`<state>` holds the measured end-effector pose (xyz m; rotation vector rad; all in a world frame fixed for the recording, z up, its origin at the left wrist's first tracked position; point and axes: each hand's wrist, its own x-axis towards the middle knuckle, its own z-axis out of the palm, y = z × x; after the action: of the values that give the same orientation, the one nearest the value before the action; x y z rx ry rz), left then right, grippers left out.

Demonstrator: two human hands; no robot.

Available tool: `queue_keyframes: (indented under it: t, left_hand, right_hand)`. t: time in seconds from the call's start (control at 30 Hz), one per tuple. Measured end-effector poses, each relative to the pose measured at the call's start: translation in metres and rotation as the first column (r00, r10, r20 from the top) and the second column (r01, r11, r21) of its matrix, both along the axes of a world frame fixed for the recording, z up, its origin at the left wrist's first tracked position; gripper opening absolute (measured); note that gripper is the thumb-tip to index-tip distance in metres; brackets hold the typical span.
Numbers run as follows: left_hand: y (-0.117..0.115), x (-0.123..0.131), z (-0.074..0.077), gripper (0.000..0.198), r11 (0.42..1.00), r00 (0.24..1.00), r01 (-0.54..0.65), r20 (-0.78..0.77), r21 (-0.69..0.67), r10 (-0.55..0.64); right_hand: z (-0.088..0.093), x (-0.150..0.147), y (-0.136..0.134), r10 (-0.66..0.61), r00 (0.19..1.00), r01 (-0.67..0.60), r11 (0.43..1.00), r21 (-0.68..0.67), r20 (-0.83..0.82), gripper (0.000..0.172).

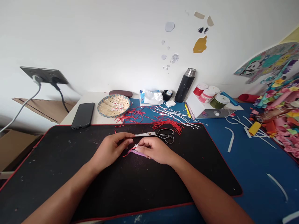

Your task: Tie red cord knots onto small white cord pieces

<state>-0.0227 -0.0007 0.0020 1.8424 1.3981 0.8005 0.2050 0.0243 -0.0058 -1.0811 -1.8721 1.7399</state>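
My right hand [155, 150] is closed, its thumb and fingers pinching a small white cord knot [136, 147] with looped petals like a flower. Red cord [126, 153] trails from the knot toward the left. Beneath it a pinkish-purple strip [139, 153] shows, partly covered by my right fingers. Just left of the knot is my left hand [115, 147], its curved thumb and index finger slightly apart with nothing visible between them. Behind both hands lie black-handled scissors [153, 134] on the black mat [112, 189], blades pointing left.
Cut red cords [167, 123] and white cords [177, 116] lie behind the mat. Farther back are a woven basket [102, 107], a phone [83, 115], a tissue pack [150, 98], a black flask [185, 85] and thread spools [219, 101]. Colourful paper flowers [287, 124] crowd the right.
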Motion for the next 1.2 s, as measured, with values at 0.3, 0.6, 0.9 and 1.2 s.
queue_keyframes:
  t: [0.3,0.6,0.9,1.2]
  left_hand:
    - [-0.0014,0.0065,0.0055,0.027,0.935,0.964,0.170,0.247,-0.313,-0.093]
    - [0.0002,0.0039,0.0092,0.024,0.929,0.942,0.132,0.335,-0.346,-0.009]
    - [0.0031,0.0036,0.0040,0.029,0.900,0.900,0.167,0.436,-0.401,0.027]
    - [0.0017,0.0039,0.0045,0.032,0.916,0.933,0.144,0.360,-0.375,0.001]
  right_hand:
    - [-0.0006,0.0005,-0.0007,-0.005,1.000,0.005,1.000,0.016,0.001,0.024]
    - [0.0006,-0.0008,-0.0005,-0.019,1.000,0.019,0.999,0.030,0.004,0.023]
    - [-0.0034,-0.0011,-0.0004,-0.054,0.998,0.054,0.998,0.011,-0.012,0.024]
    - [0.0007,-0.0018,0.0001,-0.120,0.990,0.119,0.993,-0.019,-0.071,0.029]
